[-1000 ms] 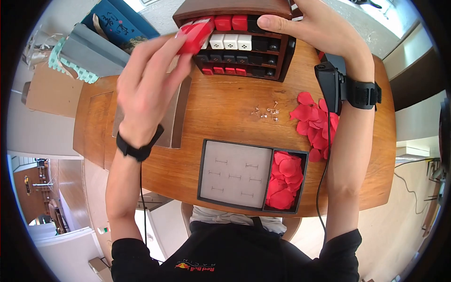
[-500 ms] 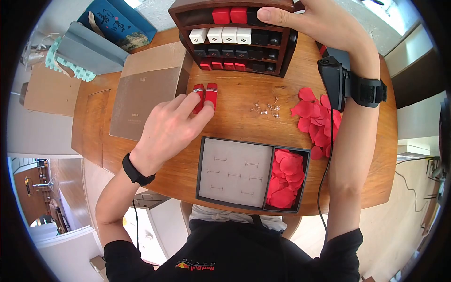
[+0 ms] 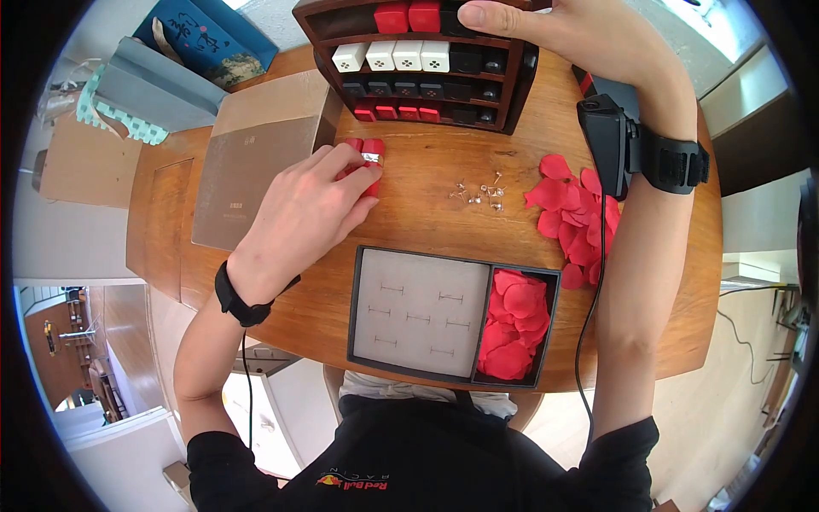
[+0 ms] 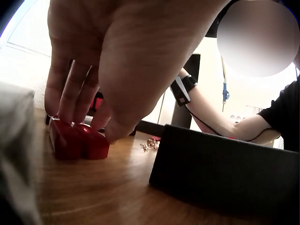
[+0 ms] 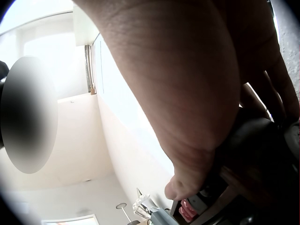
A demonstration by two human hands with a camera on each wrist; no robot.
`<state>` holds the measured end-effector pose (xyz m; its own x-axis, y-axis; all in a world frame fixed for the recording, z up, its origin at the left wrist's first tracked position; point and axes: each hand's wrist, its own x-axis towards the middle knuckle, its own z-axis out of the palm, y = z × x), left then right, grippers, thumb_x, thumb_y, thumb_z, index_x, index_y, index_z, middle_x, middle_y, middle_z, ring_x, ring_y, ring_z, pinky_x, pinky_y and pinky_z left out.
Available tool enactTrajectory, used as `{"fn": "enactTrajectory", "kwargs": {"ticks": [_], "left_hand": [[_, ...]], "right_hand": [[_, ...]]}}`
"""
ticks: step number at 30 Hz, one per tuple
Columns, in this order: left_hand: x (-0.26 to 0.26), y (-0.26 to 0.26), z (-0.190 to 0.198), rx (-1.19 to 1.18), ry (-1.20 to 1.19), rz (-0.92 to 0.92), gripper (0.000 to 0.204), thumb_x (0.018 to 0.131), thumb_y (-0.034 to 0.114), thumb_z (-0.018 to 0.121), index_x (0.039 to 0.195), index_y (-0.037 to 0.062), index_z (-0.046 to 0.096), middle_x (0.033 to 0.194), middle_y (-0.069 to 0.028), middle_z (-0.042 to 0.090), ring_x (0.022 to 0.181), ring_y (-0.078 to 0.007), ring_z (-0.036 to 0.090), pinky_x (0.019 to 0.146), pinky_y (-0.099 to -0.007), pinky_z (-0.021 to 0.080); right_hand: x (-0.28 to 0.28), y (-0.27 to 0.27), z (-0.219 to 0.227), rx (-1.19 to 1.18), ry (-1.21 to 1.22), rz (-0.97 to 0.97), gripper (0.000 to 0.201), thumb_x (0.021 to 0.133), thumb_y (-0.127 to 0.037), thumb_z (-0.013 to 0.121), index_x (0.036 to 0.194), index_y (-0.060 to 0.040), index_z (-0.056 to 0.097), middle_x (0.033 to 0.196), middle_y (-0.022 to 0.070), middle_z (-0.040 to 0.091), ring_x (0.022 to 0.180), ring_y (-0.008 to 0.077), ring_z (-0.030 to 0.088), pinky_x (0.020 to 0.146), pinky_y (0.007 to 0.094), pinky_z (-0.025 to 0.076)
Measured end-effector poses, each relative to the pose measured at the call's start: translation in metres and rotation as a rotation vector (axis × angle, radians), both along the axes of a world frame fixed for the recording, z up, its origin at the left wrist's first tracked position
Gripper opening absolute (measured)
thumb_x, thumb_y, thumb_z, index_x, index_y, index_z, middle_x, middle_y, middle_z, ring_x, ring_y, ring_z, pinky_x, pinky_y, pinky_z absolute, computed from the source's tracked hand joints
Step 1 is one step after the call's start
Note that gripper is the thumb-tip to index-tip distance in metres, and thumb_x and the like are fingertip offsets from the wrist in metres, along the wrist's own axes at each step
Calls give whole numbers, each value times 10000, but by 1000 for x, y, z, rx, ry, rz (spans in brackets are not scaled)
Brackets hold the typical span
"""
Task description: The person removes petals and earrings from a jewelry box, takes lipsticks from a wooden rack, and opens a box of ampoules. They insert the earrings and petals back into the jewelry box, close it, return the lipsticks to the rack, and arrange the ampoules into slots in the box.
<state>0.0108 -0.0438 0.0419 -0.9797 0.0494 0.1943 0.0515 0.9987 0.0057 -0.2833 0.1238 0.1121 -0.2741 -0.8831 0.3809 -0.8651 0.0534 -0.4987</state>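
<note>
In the head view, my left hand (image 3: 299,200) is over two red lipstick-like tubes (image 3: 372,155) with silver bands, lying side by side on the table. The left wrist view shows its fingertips on top of the red tubes (image 4: 77,143) and the thumb at their side. My right hand (image 3: 589,47) grips the upper right corner of a dark wooden rack (image 3: 512,81), thumb across the front; its other fingers are hidden behind. The rack holds red tubes (image 3: 409,15) on top, white tubes (image 3: 394,56) below, then black and small red rows.
A brown cardboard box (image 3: 247,162) stands left of the tubes. Small metal pieces (image 3: 478,194) and red petals (image 3: 567,213) lie to the right. A black box (image 3: 418,316) at the front has a grey slotted pad and a compartment of petals. Paper bags (image 3: 162,85) stand back left.
My left hand carried the two red tubes from the rack's top row down to the table beside the cardboard box. My right hand stayed on the rack corner.
</note>
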Motion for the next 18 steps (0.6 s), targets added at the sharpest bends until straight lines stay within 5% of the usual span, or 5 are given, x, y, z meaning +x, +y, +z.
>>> {"fn": "enactTrajectory", "kwargs": {"ticks": [3,9,18], "left_hand": [[-2,-4,10,1,-136,57,280,862,135,816,1122,51,755,1056,-101,689,896,-316,707,807,-424,594],[-28,-5,7,55,157,31,235,875,146,809,1079,44,752,990,-85,697,874,-290,715,790,-387,606],[-55,6,0,-349,151,24,303,874,114,778,1168,51,739,1034,-53,723,861,-253,723,725,-376,598]], "right_hand": [[4,-1,6,153,45,-137,960,874,-806,681,1148,112,627,914,220,674,826,295,648,689,386,504],[3,0,4,123,71,-106,986,889,-799,670,1212,131,606,943,242,681,856,310,665,708,388,522],[6,0,3,82,-17,-71,1019,895,-800,658,1292,135,583,992,260,695,910,327,683,762,392,547]]}}
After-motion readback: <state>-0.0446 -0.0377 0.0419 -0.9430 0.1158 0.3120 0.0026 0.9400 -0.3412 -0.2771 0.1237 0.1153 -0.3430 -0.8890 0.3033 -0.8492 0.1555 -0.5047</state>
